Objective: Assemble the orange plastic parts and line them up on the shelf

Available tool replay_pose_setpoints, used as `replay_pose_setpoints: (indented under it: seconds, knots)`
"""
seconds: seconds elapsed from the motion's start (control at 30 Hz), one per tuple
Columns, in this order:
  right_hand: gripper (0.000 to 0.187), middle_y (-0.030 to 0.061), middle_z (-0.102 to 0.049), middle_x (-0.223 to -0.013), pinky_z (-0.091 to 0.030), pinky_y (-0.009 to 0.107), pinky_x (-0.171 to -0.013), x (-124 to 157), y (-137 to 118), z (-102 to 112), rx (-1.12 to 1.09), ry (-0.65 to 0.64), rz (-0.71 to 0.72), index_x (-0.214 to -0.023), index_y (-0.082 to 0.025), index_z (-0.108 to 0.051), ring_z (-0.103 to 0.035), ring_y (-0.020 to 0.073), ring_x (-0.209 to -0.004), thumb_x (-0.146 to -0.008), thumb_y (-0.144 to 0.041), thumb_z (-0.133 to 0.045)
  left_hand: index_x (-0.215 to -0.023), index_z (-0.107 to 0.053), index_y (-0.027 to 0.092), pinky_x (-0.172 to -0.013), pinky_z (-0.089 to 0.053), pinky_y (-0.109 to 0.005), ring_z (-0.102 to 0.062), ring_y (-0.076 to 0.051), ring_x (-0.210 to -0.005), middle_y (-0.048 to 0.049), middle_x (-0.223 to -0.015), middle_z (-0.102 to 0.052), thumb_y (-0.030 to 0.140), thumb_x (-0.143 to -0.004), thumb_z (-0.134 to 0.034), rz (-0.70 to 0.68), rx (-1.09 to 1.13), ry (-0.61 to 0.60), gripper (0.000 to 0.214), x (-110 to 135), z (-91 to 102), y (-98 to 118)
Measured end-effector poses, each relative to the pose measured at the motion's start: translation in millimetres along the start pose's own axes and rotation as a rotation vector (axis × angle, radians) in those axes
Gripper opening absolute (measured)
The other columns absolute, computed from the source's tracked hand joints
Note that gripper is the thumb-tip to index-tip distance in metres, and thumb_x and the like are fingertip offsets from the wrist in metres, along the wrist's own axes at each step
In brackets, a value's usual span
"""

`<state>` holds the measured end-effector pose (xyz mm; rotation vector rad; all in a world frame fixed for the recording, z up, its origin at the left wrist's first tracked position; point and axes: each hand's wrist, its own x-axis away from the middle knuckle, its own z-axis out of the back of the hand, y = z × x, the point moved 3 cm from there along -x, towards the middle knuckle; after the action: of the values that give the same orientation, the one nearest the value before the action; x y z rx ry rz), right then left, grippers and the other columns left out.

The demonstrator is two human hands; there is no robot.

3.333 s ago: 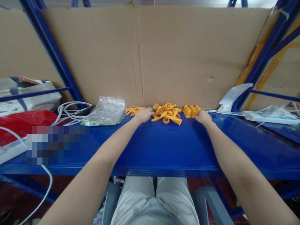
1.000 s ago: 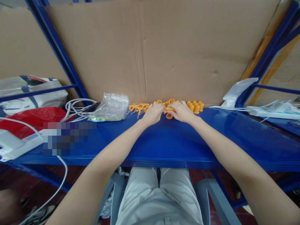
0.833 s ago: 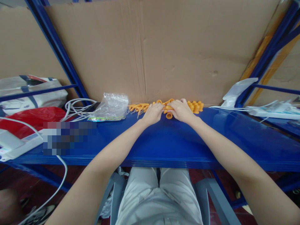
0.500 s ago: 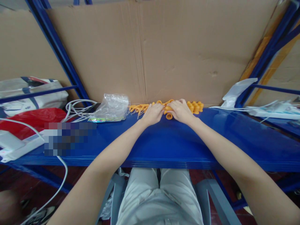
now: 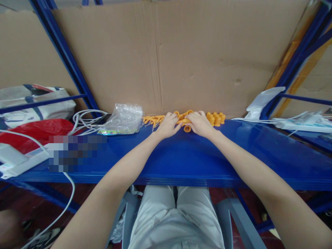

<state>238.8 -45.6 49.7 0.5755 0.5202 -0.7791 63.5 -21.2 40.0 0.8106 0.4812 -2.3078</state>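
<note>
Both hands meet at the back of the blue shelf [image 5: 186,159], over a heap of small orange plastic parts [image 5: 183,117]. My left hand [image 5: 168,125] curls its fingers onto the heap's left side. My right hand [image 5: 199,122] curls onto the right side, and both seem to pinch an orange part between them. One round orange piece [image 5: 186,129] lies just below the fingers. A row of upright orange pieces [image 5: 217,118] stands right of my right hand. More orange parts with thin chains [image 5: 151,119] lie left of my left hand.
A crumpled clear plastic bag [image 5: 121,118] lies left of the parts, beside coiled white cables [image 5: 84,121]. A red bag [image 5: 28,133] and a white device [image 5: 18,160] sit far left. White bags and cables [image 5: 298,122] lie far right. Cardboard [image 5: 181,58] backs the shelf.
Since 3.3 s ago my right hand has moved left from the upright pieces to the heap, and both hands closed in on it. Over the last second only the fingers shifted slightly.
</note>
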Motion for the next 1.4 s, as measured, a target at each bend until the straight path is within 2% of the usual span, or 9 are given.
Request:
replay_pose_setpoints:
  seconds: [0.23, 0.33, 0.47, 0.63, 0.83, 0.93, 1.03, 1.17, 1.4]
  knots:
    - [0.023, 0.0133, -0.071, -0.103, -0.027, 0.041, -0.090, 0, -1, 4, 0.097, -0.010, 0.068, -0.111, -0.018, -0.064, -0.053, 0.0283, -0.099, -0.104, -0.027, -0.044, -0.069, -0.056, 0.018, -0.086, -0.045, -0.039, -0.054, -0.021, -0.081, -0.0057, -0.077, -0.060, 0.042, -0.100, -0.046, 0.125, 0.273, -0.096, 0.040, -5, -3.7, -5]
    - [0.024, 0.0121, -0.071, -0.100, -0.027, 0.042, -0.092, -1, -2, 4, 0.117, -0.008, 0.090, -0.110, -0.019, -0.064, -0.052, 0.0273, -0.098, -0.105, -0.026, -0.042, -0.062, -0.047, 0.020, -0.074, -0.044, -0.033, -0.050, -0.017, -0.069, -0.0009, -0.066, -0.052, 0.047, -0.096, -0.050, 0.268, 0.518, -0.167, 0.044, -5, -5.2, -7]
    - [0.026, 0.0110, -0.071, -0.099, -0.026, 0.041, -0.094, -2, -4, 5, 0.129, 0.011, 0.117, -0.108, -0.019, -0.064, -0.052, 0.0257, -0.098, -0.106, -0.022, -0.039, -0.060, -0.048, 0.021, -0.063, -0.041, -0.028, -0.049, -0.015, -0.063, 0.0010, -0.062, -0.050, 0.051, -0.090, -0.054, 0.455, 0.848, -0.266, 0.043, -2, -4.7, -7]
    - [0.026, 0.0102, -0.071, -0.100, -0.026, 0.043, -0.097, -2, -5, 5, 0.132, 0.035, 0.136, -0.106, -0.019, -0.065, -0.053, 0.0249, -0.099, -0.105, -0.018, -0.039, -0.054, -0.047, 0.020, -0.068, -0.045, -0.029, -0.049, -0.013, -0.063, 0.0013, -0.059, -0.048, 0.045, -0.086, -0.059, 0.523, 1.070, -0.298, 0.041, -2, -4.3, -4]
    - [0.029, 0.0103, -0.072, -0.105, -0.027, 0.043, -0.099, -3, -9, 6, 0.132, 0.017, 0.150, -0.112, -0.020, -0.064, -0.055, 0.0245, -0.102, -0.103, -0.013, -0.038, -0.060, -0.044, 0.021, -0.071, -0.049, -0.031, -0.050, -0.013, -0.062, 0.0032, -0.059, -0.046, 0.046, -0.087, -0.057, 0.625, 1.249, -0.450, 0.039, 1, -5.0, -1]
    - [0.028, 0.0113, -0.072, -0.107, -0.027, 0.044, -0.100, -2, -9, 6, 0.112, -0.012, 0.138, -0.114, -0.020, -0.064, -0.056, 0.0255, -0.103, -0.103, -0.014, -0.038, -0.060, -0.045, 0.022, -0.072, -0.050, -0.033, -0.052, -0.015, -0.063, 0.0018, -0.059, -0.048, 0.049, -0.090, -0.052, 0.580, 1.100, -0.426, 0.041, 1, -6.5, -3]
    - [0.025, 0.0129, -0.072, -0.108, -0.027, 0.047, -0.103, 0, -6, 5, 0.088, -0.048, 0.106, -0.113, -0.019, -0.064, -0.058, 0.0274, -0.104, -0.101, -0.016, -0.043, -0.059, -0.049, 0.021, -0.073, -0.048, -0.035, -0.058, -0.020, -0.069, -0.0028, -0.062, -0.055, 0.054, -0.091, -0.050, 0.433, 0.663, -0.280, 0.046, -1, -5.6, -4]
    - [0.023, 0.0156, -0.074, -0.110, -0.028, 0.050, -0.104, 2, -3, 1, 0.055, -0.082, 0.078, -0.112, -0.017, -0.065, -0.060, 0.0298, -0.107, -0.097, -0.018, -0.048, -0.069, -0.063, 0.017, -0.088, -0.045, -0.044, -0.061, -0.029, -0.094, -0.0127, -0.083, -0.068, 0.046, -0.095, -0.049, 0.161, 0.085, -0.127, 0.041, -1, 2.6, 4]
    - [0.030, 0.0190, -0.074, -0.115, -0.030, 0.049, -0.104, 1, -6, 0, 0.012, -0.102, 0.054, -0.120, -0.013, -0.066, -0.063, 0.0308, -0.110, -0.097, -0.018, -0.047, -0.087, -0.072, 0.013, -0.094, -0.040, -0.050, -0.059, -0.032, -0.101, -0.0174, -0.098, -0.071, 0.042, -0.097, -0.047, 0.039, -0.127, -0.111, 0.039, 0, 13.8, 13]
